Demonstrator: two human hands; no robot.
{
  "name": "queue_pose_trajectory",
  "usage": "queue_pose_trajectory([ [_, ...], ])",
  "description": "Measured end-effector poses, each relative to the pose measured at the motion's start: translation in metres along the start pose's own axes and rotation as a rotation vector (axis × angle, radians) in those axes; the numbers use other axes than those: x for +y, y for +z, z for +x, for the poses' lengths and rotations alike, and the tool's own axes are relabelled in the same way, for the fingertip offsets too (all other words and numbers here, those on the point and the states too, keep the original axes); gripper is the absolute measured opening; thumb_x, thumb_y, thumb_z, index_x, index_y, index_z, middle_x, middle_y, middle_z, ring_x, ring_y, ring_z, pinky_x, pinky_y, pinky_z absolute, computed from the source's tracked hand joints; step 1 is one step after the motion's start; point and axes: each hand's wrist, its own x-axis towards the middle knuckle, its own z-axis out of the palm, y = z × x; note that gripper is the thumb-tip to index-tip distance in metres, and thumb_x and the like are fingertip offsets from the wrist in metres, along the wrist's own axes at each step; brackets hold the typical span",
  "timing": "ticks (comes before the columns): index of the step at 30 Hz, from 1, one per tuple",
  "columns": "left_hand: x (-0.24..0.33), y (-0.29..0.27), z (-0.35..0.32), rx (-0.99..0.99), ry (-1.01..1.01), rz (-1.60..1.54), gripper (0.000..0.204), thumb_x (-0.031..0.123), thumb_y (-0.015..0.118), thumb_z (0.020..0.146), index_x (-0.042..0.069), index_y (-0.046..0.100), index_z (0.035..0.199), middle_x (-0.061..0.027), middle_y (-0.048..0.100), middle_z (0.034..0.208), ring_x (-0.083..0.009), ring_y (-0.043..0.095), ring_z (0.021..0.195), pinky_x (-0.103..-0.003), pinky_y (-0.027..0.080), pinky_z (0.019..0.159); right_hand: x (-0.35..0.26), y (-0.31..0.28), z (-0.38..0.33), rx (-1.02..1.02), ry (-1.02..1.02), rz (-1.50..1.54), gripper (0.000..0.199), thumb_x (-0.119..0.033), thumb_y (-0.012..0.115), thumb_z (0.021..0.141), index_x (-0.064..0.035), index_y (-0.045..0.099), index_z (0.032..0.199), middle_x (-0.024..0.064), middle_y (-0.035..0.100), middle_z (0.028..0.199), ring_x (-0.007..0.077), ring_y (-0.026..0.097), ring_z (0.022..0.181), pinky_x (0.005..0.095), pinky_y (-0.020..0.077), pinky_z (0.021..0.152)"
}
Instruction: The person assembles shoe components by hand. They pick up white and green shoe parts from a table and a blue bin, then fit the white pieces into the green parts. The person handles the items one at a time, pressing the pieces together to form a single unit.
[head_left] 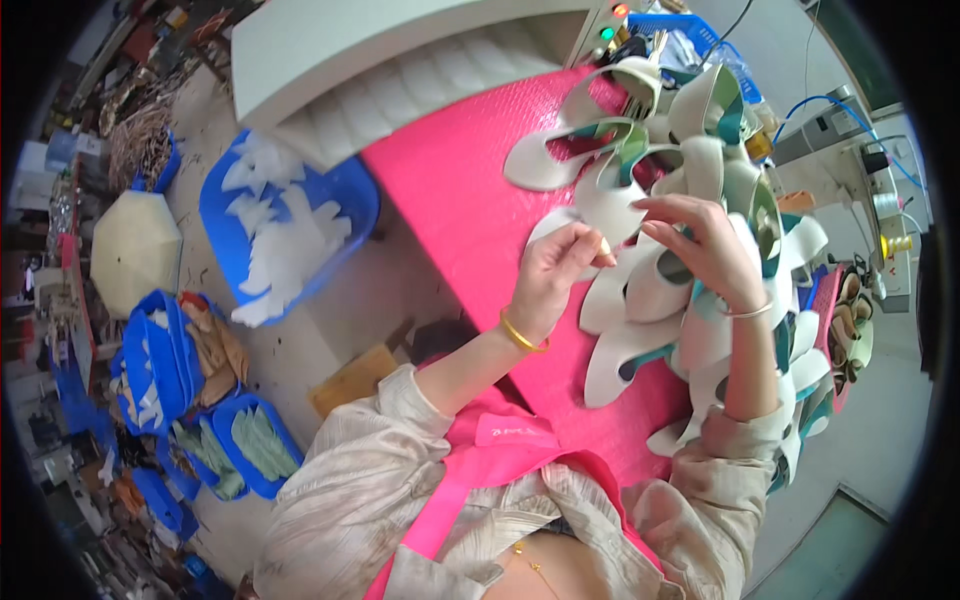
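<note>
My left hand [556, 272] is closed in a pinch above the pink table covering [450, 180]. A small pale bit shows at its fingertips, too small to name. To its right, my right hand [708, 246] has its fingers bent but apart, and I see nothing between them. Its fingertips are over a white shoe upper [612, 203] with a green lining; whether they touch it I cannot tell. More white shoe uppers [630, 362] lie heaped under and around my right forearm, partly hidden by it.
A cream machine housing [400, 60] with an opening stands at the table's far end. Left of the table, a blue tub [222, 235] on the floor holds white scraps. Further blue bins [160, 372] and a round pale stool [136, 255] stand farther left. Thread cones [888, 205] are at right.
</note>
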Motion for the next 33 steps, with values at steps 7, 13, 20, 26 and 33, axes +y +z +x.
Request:
queue_pose_trajectory([
  [7,-0.005,0.022,-0.113,0.180,0.031,0.128,0.024,0.021,0.054,0.089,-0.002,0.061,0.086,-0.0003,0.057,0.071,-0.0058,0.051,0.066,-0.020,0.042,0.062,-0.050,0.124,-0.093,0.159,0.050,0.898,0.011,-0.007,0.062,0.081,0.0005,0.056,0.086,-0.0020,0.051,0.068,0.0033,0.045,0.059,0.0183,0.0369,0.051],
  [13,0.008,0.018,-0.189,0.289,0.057,0.263,0.020,0.013,0.052,0.089,-0.004,0.063,0.088,-0.0005,0.058,0.072,-0.0053,0.053,0.065,-0.019,0.044,0.059,-0.091,0.185,-0.135,0.292,0.150,1.213,0.019,-0.015,0.057,0.086,-0.0026,0.052,0.072,-0.0022,0.049,0.058,0.0029,0.041,0.050,0.0177,0.0303,0.043],
  [20,0.027,-0.004,-0.226,0.266,0.039,0.258,0.019,0.015,0.055,0.088,0.000,0.061,0.078,0.0001,0.057,0.070,-0.0066,0.054,0.064,-0.019,0.044,0.057,-0.113,0.203,-0.141,0.084,0.206,1.460,0.027,-0.024,0.048,0.091,-0.0023,0.056,0.077,-0.0023,0.048,0.057,0.0039,0.039,0.047,0.0177,0.0291,0.042],
  [26,0.037,-0.011,-0.231,0.405,0.253,0.650,0.020,0.013,0.058,0.084,0.001,0.056,0.069,-0.0069,0.050,0.058,-0.0136,0.049,0.052,-0.029,0.038,0.049,-0.130,0.204,-0.139,0.072,0.069,1.100,0.014,-0.013,0.060,0.083,-0.0015,0.054,0.076,0.0003,0.055,0.061,0.0020,0.042,0.047,0.0163,0.0295,0.040],
  [33,0.056,-0.009,-0.239,0.472,0.317,0.921,0.019,0.014,0.063,0.078,0.003,0.055,0.065,-0.0090,0.048,0.058,-0.0243,0.047,0.052,-0.032,0.036,0.049,-0.130,0.209,-0.120,-0.142,0.285,1.362,0.025,-0.022,0.053,0.088,-0.0021,0.053,0.072,-0.0020,0.047,0.051,0.0033,0.037,0.039,0.0171,0.0256,0.037],
])
